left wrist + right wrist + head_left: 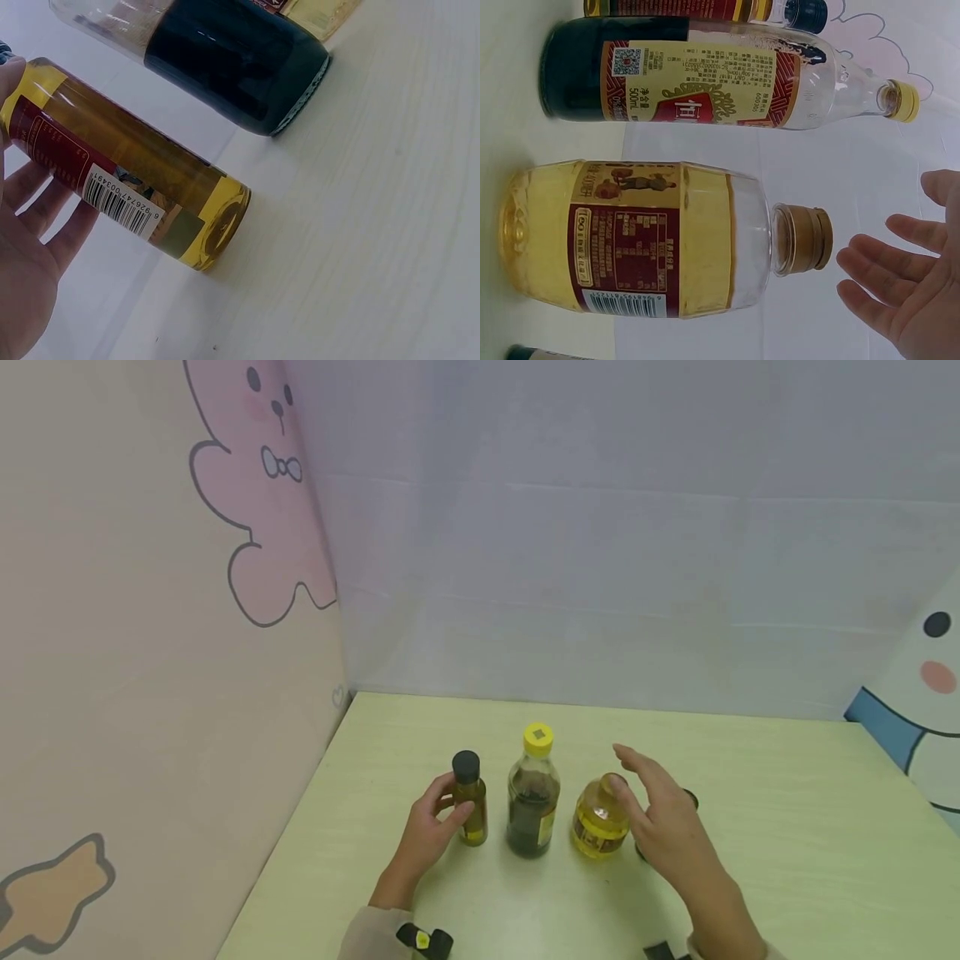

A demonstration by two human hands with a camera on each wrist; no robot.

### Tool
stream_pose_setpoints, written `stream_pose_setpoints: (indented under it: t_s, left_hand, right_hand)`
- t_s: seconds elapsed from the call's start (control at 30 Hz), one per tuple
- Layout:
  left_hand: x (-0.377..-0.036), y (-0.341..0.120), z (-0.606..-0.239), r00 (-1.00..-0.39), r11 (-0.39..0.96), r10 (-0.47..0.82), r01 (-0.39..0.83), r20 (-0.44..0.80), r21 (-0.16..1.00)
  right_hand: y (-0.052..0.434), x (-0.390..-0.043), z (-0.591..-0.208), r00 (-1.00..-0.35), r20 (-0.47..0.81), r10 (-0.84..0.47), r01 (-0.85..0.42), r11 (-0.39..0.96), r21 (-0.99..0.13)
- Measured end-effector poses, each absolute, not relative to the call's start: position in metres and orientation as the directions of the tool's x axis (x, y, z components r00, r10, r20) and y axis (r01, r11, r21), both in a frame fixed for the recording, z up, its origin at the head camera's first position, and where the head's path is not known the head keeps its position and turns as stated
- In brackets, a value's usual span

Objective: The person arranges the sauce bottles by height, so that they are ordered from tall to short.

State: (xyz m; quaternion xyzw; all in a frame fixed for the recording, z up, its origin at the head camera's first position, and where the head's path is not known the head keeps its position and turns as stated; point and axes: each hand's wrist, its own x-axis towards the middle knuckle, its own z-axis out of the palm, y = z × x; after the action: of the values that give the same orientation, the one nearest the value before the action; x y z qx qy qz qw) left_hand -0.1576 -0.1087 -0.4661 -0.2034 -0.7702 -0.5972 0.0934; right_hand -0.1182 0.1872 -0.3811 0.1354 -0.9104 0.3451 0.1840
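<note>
Three bottles stand in a row on the pale green table (750,793). My left hand (437,814) grips the small amber bottle with a black cap (470,806); its thumb lies in front and its fingers (45,210) behind the bottle (135,172). In the middle stands a taller dark-liquid bottle with a yellow cap (533,797) (232,67) (705,75). At the right is a squat yellow-oil bottle (597,822) (630,236) with a gold cap (802,240). My right hand (648,802) (900,277) hovers open just beside that cap, fingers spread, touching nothing.
A dark-capped object (691,797) stands behind my right hand, mostly hidden. A pink cartoon wall panel (150,652) closes the table's left side and a grey backdrop (600,568) the far side. Bare tabletop stretches to the right.
</note>
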Motion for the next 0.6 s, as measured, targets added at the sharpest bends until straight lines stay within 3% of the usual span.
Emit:
stream_pose_setpoints:
  t_s: [0.2, 0.43, 0.6]
  left_hand:
    - [-0.167, -0.112, -0.488, -0.914, 0.217, 0.179, 0.397, 0.363, 0.892]
    - [-0.154, -0.107, -0.458, -0.908, 0.197, 0.189, 0.408, 0.373, 0.892]
    - [-0.154, -0.106, -0.457, -0.908, 0.206, 0.183, 0.41, 0.377, 0.888]
  right_hand:
    - [0.179, -0.118, -0.382, -0.915, 0.386, -0.12, -0.353, 0.702, -0.619]
    - [0.17, -0.12, -0.387, -0.921, 0.37, -0.125, -0.35, 0.683, -0.641]
    - [0.165, -0.121, -0.387, -0.926, 0.355, -0.125, -0.342, 0.674, -0.655]
